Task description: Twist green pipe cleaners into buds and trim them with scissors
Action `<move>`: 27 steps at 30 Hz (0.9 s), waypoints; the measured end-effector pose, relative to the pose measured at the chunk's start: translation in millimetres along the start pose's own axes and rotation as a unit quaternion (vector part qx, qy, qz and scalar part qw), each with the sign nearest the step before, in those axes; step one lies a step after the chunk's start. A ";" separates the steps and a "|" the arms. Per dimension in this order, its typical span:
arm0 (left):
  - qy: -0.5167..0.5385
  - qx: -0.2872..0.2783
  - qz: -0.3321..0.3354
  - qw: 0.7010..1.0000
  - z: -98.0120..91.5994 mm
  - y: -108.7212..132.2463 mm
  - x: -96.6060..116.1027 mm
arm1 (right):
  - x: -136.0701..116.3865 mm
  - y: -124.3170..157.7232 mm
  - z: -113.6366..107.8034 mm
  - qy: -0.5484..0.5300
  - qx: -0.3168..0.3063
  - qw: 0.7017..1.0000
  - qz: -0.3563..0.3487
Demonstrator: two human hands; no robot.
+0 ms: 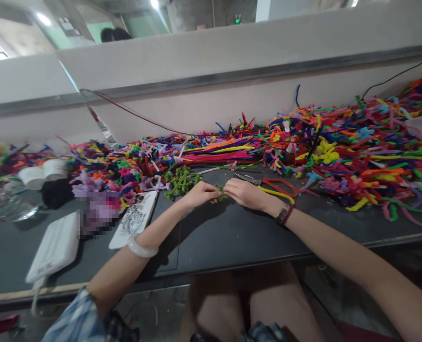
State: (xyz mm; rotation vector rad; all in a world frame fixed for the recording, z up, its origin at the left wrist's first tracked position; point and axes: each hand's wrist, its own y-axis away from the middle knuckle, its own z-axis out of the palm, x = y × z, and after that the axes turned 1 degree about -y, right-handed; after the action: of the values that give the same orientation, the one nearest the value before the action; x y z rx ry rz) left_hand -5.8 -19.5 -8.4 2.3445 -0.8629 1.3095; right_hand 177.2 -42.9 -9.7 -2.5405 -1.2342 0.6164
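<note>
Between both hands is a small green pipe cleaner piece [221, 191], looped and pinched by the fingertips. My left hand [201, 194] closes thumb and fingers on its left side. From the other side my right hand [244, 192] grips it with bent fingers; the fingers partly hide the piece. A heap of green pipe cleaner pieces [180, 183] lies just beyond my left hand. Scissors [280, 185] with red-orange handles rest beyond my right hand, and a yellow pipe cleaner [276, 194] lies beside them.
Piles of colourful pipe cleaners [339, 152] line the back of the dark table [214, 242] against a pale partition [203, 61]. On the left lie a phone [134, 221], a white power bank [56, 247] with a cable, white cups [54, 170] and a clear plastic bottle [11, 206].
</note>
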 end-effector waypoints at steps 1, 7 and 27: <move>0.029 -0.007 -0.020 0.999 -1.5 -0.3 0.0 | -0.2 0.4 0.9 0.010 0.003 1.000 -0.010; -0.139 0.077 0.125 0.979 5.6 3.0 1.7 | 6.6 -0.6 3.8 -0.145 0.030 0.977 0.156; -0.084 0.040 0.081 0.992 6.7 1.4 -3.9 | 2.8 -2.6 -6.2 -0.198 -0.024 0.964 0.175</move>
State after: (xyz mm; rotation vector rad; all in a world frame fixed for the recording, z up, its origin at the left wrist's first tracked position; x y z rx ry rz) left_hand -3.9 -22.8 -15.3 2.5207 -1.0906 1.2410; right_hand 179.9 -39.4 -4.0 -2.7890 -0.9087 1.2380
